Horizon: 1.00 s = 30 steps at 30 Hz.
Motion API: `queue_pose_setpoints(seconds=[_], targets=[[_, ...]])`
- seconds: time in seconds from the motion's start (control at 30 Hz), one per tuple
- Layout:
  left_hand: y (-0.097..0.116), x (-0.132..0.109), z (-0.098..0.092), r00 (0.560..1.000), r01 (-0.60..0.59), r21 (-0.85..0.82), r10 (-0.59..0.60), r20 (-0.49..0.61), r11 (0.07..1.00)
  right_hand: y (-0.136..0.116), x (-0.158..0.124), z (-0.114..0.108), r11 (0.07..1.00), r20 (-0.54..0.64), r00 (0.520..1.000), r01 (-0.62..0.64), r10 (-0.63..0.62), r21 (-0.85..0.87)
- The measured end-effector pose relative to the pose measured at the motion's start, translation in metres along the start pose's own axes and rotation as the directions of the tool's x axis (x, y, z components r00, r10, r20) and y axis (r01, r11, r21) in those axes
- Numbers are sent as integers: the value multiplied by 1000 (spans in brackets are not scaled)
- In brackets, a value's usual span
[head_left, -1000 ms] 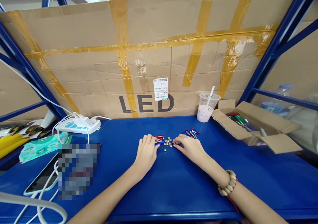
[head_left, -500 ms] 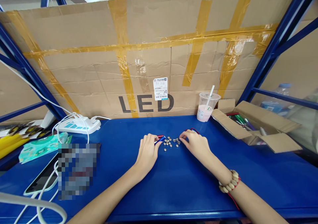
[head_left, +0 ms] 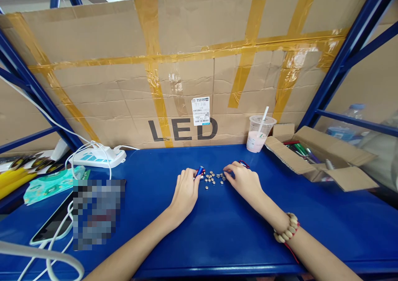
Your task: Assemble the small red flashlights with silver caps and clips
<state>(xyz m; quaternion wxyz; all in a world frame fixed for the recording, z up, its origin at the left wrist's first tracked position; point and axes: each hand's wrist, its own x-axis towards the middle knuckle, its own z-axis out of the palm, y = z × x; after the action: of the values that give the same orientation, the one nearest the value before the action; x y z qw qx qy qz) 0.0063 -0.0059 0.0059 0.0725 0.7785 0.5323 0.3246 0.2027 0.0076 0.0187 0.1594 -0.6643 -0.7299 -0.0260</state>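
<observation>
Fingertips of your left hand (head_left: 185, 191) are pinched together on a small blue tube (head_left: 199, 172), which sticks up tilted from between them toward one o'clock. Your right hand (head_left: 245, 182) rests on the blue table (head_left: 217, 231) with its fingers curled, the tips pressed down at the right edge of a scatter of button cells (head_left: 213, 178); whether they hold one of the cells is too small to tell. The cells lie loose on the table between your two hands, at twelve o'clock from you, just beside the tip of the blue tube. A red clip (head_left: 244, 163) peeks out from behind your right hand, at its twelve o'clock. A bead bracelet (head_left: 287, 229) sits on your right wrist.

At two o'clock stands a plastic cup (head_left: 258, 137) with a straw, against the taped cardboard sheet (head_left: 186, 65) marked LED. Right of the cup lies an open cardboard box (head_left: 320, 158) with pens in it. At ten o'clock a white power strip (head_left: 98, 156) rests on the table, and nearer you on that side a phone (head_left: 51, 225) with a cable.
</observation>
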Motion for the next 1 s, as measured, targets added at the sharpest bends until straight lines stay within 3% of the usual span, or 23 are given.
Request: queue_pose_setpoints(seconds=[0.1, 0.3, 0.47, 0.63, 0.83, 1.0], targets=[[1, 0, 0, 1000, 2, 5, -2, -4, 1000, -4, -1, -1, 999, -10, 1000, 27, -26, 40], [5, 0, -3, 1000, -20, 17, 20, 1, 1000, -4, 0, -2, 994, 80, 997, -17, 9, 105], [9, -1, -7, 999, -50, -2, 50, 18, 999, -3, 0, 0, 993, 66, 998, -4, -4, 121], [8, 0, -7, 998, -64, 2, 63, 21, 998, -1, 0, 2, 992, 90, 994, 58, -69, 115], [8, 0, -7, 997, -76, 8, 76, 25, 997, 1, 1, 4, 991, 64, 992, 102, -108, 92], [9, 0, -7, 996, -93, 19, 93, 13, 995, -2, 0, 1, 970, -1, 987, 161, -164, 184]])
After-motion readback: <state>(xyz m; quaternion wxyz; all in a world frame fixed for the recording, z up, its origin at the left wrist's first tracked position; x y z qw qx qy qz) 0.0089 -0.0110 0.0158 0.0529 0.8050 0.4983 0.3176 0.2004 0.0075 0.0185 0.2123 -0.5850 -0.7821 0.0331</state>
